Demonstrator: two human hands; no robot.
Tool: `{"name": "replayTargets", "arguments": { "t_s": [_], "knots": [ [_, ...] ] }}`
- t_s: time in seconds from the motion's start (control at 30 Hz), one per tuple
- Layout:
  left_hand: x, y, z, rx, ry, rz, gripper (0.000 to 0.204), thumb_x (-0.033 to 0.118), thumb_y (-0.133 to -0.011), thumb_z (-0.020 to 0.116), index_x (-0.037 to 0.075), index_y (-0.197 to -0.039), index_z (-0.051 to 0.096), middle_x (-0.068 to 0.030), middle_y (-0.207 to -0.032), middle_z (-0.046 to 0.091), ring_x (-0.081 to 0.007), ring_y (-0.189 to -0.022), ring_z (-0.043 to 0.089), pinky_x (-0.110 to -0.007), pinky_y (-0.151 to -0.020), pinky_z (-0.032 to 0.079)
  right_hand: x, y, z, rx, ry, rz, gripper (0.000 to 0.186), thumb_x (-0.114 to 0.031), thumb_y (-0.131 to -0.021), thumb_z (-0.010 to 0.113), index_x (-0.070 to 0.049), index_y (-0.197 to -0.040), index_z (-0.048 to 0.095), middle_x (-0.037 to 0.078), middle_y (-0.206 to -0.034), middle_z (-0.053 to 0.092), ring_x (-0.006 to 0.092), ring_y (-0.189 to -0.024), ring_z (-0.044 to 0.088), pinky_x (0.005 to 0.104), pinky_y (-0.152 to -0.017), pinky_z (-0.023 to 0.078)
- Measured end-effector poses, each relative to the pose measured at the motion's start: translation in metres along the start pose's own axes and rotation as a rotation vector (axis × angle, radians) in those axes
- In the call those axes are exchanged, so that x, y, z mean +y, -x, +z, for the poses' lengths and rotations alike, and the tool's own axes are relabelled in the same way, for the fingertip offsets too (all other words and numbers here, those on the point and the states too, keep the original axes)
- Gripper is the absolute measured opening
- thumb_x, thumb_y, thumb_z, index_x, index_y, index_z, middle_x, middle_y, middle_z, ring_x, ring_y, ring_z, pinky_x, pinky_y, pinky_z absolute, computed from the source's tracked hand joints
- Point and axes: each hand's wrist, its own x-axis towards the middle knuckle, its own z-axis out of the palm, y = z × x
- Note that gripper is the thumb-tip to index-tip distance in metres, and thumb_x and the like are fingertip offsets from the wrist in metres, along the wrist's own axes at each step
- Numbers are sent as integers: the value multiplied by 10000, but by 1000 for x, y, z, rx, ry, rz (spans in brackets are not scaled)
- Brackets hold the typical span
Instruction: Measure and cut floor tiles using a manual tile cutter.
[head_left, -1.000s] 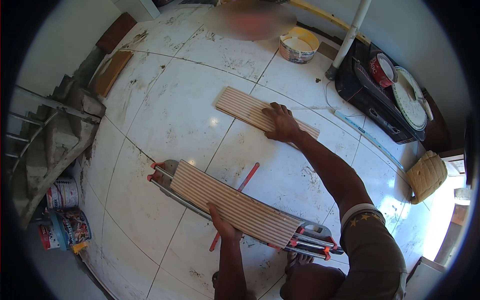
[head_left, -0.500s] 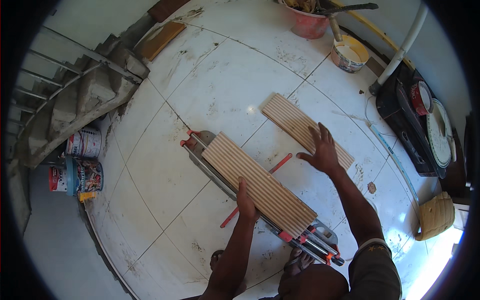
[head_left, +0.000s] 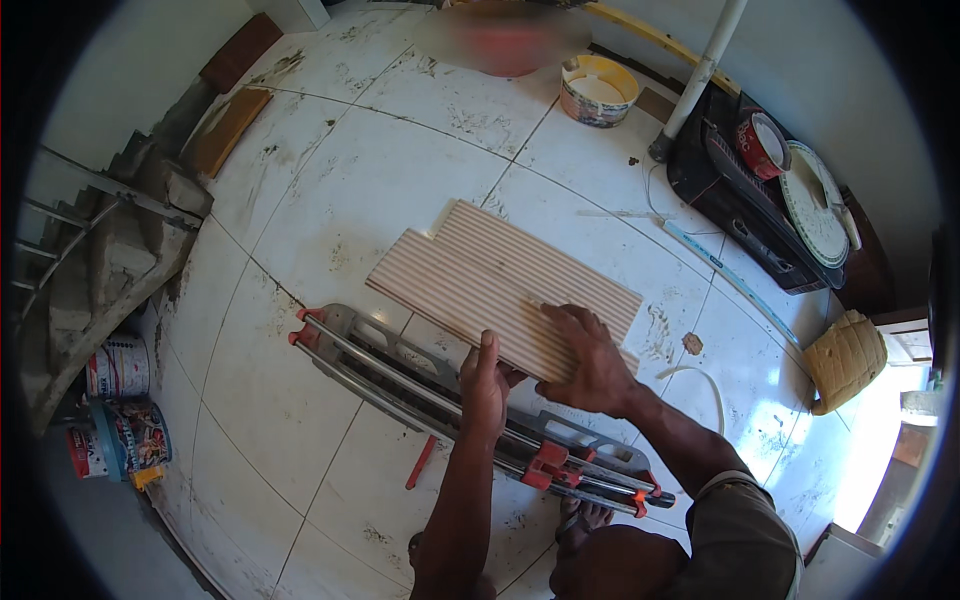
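Two tile strips with ribbed beige backs lie edge to edge or slightly overlapping, their ends offset. My left hand (head_left: 486, 392) grips the front edge of the nearer tile strip (head_left: 430, 275), thumb on top and fingers underneath. My right hand (head_left: 592, 368) bends over that strip's right part, fingertips on the ribs and thumb at the front edge. Beyond it sits the farther tile strip (head_left: 530, 250). Below my hands, the manual tile cutter (head_left: 390, 360), with metal rails and red fittings, stands on the floor with no tile on it.
Paint buckets (head_left: 130, 430) stand under concrete stairs (head_left: 115, 260) at left. A yellow-rimmed bucket (head_left: 598, 92) is at the back. On the right are a black case (head_left: 720, 190), a light-blue straight strip (head_left: 735, 280) and a sponge-like block (head_left: 845, 360). My foot (head_left: 590, 515) is by the cutter.
My left hand has lifted the nearer strip off the cutter and moved it against the farther one. My right hand has come down from the farther strip onto the nearer strip. The view has shifted.
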Motion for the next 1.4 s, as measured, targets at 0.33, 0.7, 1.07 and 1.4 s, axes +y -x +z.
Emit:
{"name": "replayTargets", "arguments": {
  "t_s": [0.33,0.7,1.07,1.4],
  "knots": [
    [-17,28,-68,-131,-1458,626,455,262,-833,800,41,-1209,671,-98,-1001,747,-239,-863,725,-375,-795,551,142,-98,-66,288,331,16,876,-241,-643,828,-101,-1430,469,222,-1370,478,414,-1253,483,504,-1085,412],
    [-22,20,-62,-131,-1577,723,367,333,-826,795,83,-1080,704,-46,-856,743,-235,-750,711,-383,-695,521,185,-120,-64,151,410,71,875,-333,-684,845,-114,-1440,462,201,-1425,456,398,-1371,390,516,-1161,350],
    [-18,22,-59,-135,-1571,729,342,338,-826,788,80,-1038,715,-56,-853,743,-247,-737,711,-389,-699,522,124,-85,25,108,456,12,988,-532,-643,872,-99,-1446,492,218,-1406,474,405,-1311,452,516,-1088,409],
    [-20,22,-65,-122,-1547,762,330,334,-825,785,78,-1023,719,-58,-846,739,-260,-740,710,-400,-704,526,124,-45,40,173,357,-79,913,-454,-670,851,-75,-1424,504,225,-1408,484,411,-1281,463,529,-1062,408]
  ]
}}
